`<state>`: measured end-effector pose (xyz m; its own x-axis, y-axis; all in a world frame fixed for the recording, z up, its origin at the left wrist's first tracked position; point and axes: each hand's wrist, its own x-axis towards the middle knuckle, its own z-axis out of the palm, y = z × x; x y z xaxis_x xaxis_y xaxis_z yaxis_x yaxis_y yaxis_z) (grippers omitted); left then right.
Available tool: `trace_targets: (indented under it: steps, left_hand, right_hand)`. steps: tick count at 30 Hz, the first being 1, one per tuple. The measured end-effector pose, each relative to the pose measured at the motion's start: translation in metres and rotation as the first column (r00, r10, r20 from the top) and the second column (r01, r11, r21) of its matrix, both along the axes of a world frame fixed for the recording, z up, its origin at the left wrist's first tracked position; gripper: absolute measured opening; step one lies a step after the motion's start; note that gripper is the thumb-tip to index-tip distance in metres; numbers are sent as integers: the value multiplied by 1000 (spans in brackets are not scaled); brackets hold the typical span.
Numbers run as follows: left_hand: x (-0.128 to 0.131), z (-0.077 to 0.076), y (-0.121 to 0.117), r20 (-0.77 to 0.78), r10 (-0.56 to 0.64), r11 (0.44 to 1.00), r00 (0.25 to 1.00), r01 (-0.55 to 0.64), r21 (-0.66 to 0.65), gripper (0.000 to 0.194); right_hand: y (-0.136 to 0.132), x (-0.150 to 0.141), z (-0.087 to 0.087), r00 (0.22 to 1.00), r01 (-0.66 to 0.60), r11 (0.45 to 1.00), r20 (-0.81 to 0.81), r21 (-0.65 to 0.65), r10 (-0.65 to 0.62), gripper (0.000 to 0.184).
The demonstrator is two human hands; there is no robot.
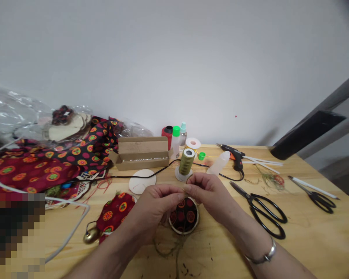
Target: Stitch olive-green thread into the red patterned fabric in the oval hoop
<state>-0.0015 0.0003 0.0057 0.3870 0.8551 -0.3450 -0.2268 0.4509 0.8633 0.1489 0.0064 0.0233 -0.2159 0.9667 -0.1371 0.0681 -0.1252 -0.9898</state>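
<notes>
On the wooden table (221, 240) lay one round patterned pad (186, 219), directly below both hands. Left hand (159, 199): thumb and forefinger were pinched closed. Right hand (205, 190): likewise pinched, fingertips close by; anything held was too fine to tell. Beyond: one open cardboard box (142, 146) held small pale pieces; one green-capped bottle (176, 141) stood beside it.

Left forearm (113, 244) and right forearm (250, 238) angle inward from the lower edge. Left hand (164, 199) and right hand (205, 190) meet at the fingertips, thumbs against index fingers, other fingers curled. Wrists slightly bent; backs of both hands visible.
</notes>
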Motion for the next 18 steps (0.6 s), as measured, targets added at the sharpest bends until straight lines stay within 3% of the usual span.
trace_targets:
  steps: [18]
  left_hand:
    - [-1,4,-1,-30,6,1000,1000,-6,3,26]
  right_hand:
    - [-2,2,-2,1000,-11,1000,-22,-5,11,19]
